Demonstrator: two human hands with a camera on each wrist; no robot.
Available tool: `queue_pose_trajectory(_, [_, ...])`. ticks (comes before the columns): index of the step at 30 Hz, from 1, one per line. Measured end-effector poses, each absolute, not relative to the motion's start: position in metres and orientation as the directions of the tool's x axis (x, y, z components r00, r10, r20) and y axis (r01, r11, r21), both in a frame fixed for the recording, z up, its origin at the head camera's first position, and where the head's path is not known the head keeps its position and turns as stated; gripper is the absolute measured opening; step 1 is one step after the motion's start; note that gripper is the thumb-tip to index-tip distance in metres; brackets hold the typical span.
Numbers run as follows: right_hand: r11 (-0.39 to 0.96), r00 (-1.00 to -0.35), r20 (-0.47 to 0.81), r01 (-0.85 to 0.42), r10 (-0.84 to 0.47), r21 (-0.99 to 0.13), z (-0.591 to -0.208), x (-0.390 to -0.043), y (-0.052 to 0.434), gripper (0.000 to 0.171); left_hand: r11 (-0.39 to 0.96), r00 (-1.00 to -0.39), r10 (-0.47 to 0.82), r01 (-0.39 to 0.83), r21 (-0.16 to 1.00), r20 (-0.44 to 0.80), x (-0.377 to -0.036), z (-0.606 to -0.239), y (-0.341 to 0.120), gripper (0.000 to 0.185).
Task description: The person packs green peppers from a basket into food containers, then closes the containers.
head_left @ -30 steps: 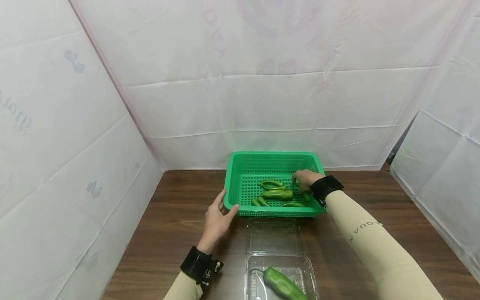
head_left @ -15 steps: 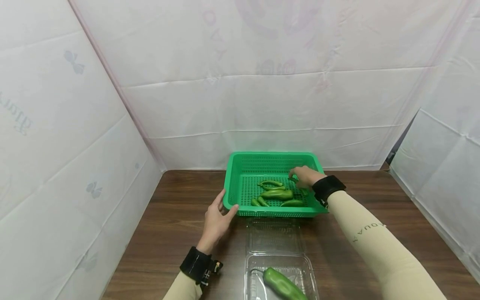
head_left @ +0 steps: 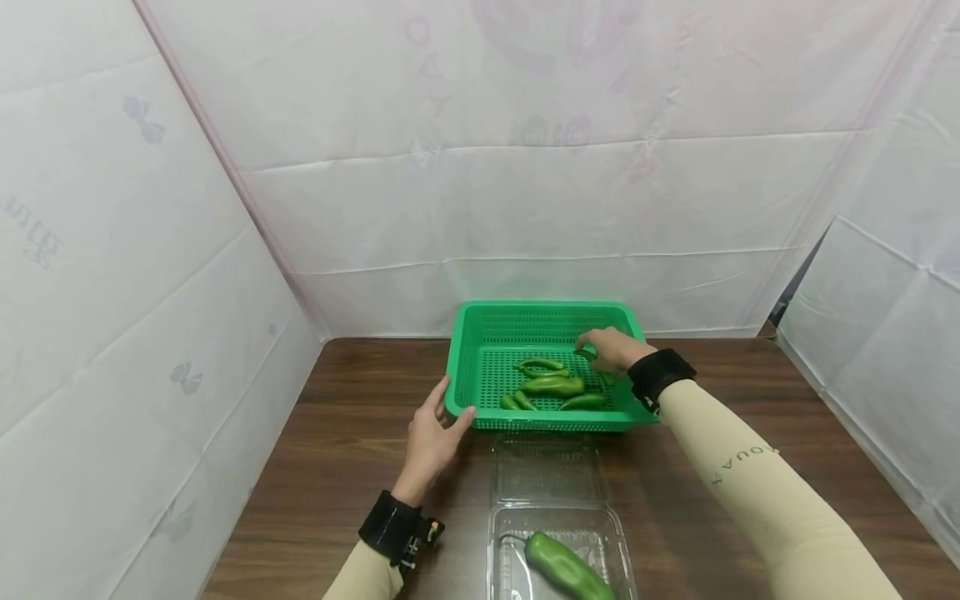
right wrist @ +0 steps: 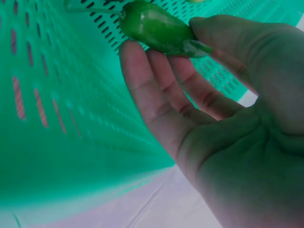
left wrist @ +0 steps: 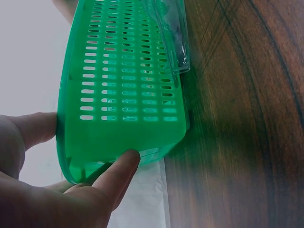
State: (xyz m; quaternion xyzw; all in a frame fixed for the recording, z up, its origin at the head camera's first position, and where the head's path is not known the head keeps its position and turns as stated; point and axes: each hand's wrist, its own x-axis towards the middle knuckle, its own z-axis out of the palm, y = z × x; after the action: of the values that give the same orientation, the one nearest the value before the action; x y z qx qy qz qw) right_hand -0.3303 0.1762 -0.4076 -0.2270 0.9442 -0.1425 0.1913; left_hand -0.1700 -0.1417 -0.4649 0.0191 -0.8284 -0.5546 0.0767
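My left hand [head_left: 432,442] grips the near left corner of a green perforated plastic basket [head_left: 551,423], its thumb and fingers on either side of the corner. Inside the basket, toward its right side, my right hand [head_left: 611,350] pinches a green chili pepper [right wrist: 154,28] between thumb and fingertips. The right wrist view shows that pepper's stem pointing left. Several other green peppers [head_left: 552,386] lie on the basket floor, long and short ones mixed. Part of one near the right hand is hidden by it.
In front of the basket lies an opened clear plastic clamshell box [head_left: 491,554], its lid [head_left: 550,471] flat toward the basket. One large green pepper [head_left: 567,567] is in the box. White plastic sheeting [head_left: 480,208] walls the brown wooden table [head_left: 360,400] at the back and sides.
My right hand has shifted slightly up and left within the basket, now with a pepper at its fingertips. The pepper near the front rim has turned slightly. My left hand keeps its place.
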Motion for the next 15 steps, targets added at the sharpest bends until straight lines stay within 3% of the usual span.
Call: queue_pose_trajectory(15, [0.852, -0.803, -0.322, -0.392, -0.501, -0.347, -0.4060, -0.3297, 0.1785, 0.046, 0.373, -0.988, -0.109, 0.063, 0.926, 0.112, -0.1681, -0.4653, -0.1418, 0.074])
